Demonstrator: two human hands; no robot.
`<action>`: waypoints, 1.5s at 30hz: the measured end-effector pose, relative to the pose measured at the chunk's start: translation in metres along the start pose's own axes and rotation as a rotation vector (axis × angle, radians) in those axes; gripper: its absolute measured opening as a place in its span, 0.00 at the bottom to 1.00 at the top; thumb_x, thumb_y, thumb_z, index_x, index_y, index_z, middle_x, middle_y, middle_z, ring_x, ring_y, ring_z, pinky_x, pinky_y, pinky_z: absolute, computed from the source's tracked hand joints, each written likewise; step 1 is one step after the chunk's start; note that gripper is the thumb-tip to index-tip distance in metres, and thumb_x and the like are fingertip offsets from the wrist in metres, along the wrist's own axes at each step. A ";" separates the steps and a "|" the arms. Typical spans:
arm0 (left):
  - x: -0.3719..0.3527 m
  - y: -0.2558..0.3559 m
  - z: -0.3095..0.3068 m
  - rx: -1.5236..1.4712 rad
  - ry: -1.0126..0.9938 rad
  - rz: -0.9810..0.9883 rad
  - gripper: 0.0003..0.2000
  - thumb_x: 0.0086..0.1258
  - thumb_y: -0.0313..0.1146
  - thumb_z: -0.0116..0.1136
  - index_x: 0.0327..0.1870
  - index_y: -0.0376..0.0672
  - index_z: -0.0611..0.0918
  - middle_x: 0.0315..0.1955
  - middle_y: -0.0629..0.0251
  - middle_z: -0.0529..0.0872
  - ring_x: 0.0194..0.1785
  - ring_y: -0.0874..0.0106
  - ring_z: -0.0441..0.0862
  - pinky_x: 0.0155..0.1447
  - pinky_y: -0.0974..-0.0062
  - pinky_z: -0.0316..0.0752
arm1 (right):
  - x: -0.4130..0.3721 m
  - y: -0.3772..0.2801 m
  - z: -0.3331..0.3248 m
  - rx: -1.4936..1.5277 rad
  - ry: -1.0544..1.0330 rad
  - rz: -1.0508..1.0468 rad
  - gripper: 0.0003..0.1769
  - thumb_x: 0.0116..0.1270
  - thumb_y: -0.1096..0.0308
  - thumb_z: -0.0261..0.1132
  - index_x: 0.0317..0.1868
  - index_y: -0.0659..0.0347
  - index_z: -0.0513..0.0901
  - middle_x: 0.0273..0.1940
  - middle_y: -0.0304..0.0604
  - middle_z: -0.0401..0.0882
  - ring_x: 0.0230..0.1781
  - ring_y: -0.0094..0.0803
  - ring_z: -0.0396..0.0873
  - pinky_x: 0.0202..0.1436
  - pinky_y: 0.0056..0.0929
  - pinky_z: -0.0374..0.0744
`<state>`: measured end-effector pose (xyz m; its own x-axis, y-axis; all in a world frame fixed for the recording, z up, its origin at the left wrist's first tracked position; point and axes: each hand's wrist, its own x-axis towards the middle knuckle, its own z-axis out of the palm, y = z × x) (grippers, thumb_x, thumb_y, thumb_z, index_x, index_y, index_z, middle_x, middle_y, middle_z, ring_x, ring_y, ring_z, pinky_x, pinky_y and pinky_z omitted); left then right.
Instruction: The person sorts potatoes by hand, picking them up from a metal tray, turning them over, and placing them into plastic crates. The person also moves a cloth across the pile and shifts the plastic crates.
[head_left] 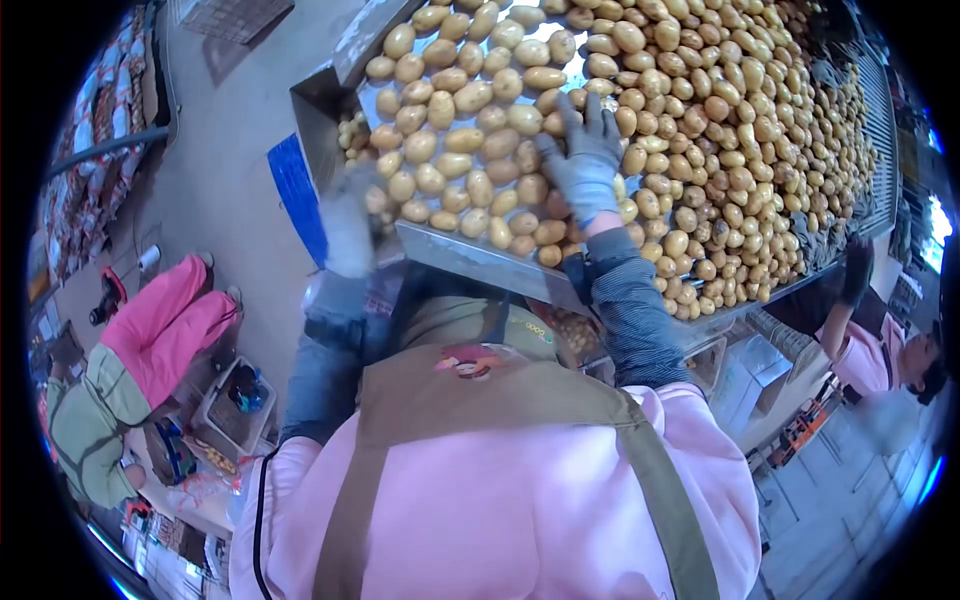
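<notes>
Many yellow-brown potatoes (473,97) lie spread over a metal sorting table (470,255), loosely at the left and heaped at the right. My right hand (588,165), in a grey glove, rests over the potatoes near the middle with its fingers apart, touching some of them. At the table's left end, beside the opening of a metal chute (325,100), is my left hand (348,225), also gloved. Motion smears its fingers, so whether they hold a potato does not show.
A blue panel (297,195) hangs at the table's left end. On the left, a person in pink trousers (165,320) bends near a plastic crate (240,405). Another person in a dark glove (858,270) stands at the right end. Filled sacks (105,130) are stacked at far left.
</notes>
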<state>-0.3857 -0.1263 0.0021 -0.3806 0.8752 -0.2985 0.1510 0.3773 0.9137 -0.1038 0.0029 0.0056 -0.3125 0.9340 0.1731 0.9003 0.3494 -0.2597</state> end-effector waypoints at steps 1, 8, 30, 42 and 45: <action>0.017 -0.005 -0.005 -0.366 0.212 -0.238 0.16 0.71 0.28 0.58 0.58 0.33 0.80 0.47 0.57 0.83 0.48 0.71 0.83 0.51 0.75 0.81 | 0.002 -0.028 -0.010 0.009 -0.101 0.010 0.28 0.60 0.57 0.71 0.60 0.54 0.79 0.54 0.50 0.77 0.58 0.52 0.75 0.57 0.50 0.75; 0.064 -0.041 0.002 -0.156 -0.085 -0.213 0.28 0.72 0.35 0.63 0.71 0.34 0.74 0.66 0.55 0.77 0.67 0.68 0.75 0.71 0.74 0.69 | -0.079 -0.116 0.050 0.164 -0.241 -0.504 0.26 0.65 0.57 0.65 0.64 0.47 0.79 0.66 0.36 0.73 0.71 0.43 0.66 0.70 0.65 0.65; 0.060 -0.034 0.002 -0.065 -0.055 -0.285 0.27 0.72 0.42 0.63 0.70 0.43 0.77 0.64 0.53 0.79 0.64 0.66 0.77 0.69 0.72 0.71 | -0.066 -0.070 0.026 0.083 -0.361 -0.379 0.34 0.61 0.47 0.70 0.68 0.41 0.77 0.72 0.41 0.69 0.77 0.45 0.61 0.75 0.68 0.55; 0.094 -0.053 0.015 0.103 0.155 -0.039 0.29 0.71 0.43 0.62 0.73 0.50 0.74 0.59 0.53 0.84 0.61 0.61 0.82 0.64 0.66 0.76 | 0.020 -0.100 0.077 0.021 -0.163 -0.463 0.30 0.67 0.42 0.64 0.66 0.43 0.79 0.71 0.45 0.71 0.75 0.57 0.60 0.76 0.72 0.50; 0.066 -0.029 0.000 -0.028 0.038 -0.098 0.26 0.76 0.39 0.61 0.71 0.40 0.74 0.61 0.54 0.82 0.62 0.68 0.80 0.67 0.74 0.73 | -0.048 -0.082 0.037 0.103 -0.360 -0.412 0.33 0.62 0.41 0.68 0.66 0.42 0.79 0.70 0.41 0.71 0.78 0.55 0.56 0.78 0.68 0.51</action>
<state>-0.4150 -0.0789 -0.0441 -0.4263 0.8226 -0.3764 0.0861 0.4511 0.8883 -0.1739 -0.0680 -0.0168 -0.7323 0.6790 -0.0511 0.6533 0.6795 -0.3338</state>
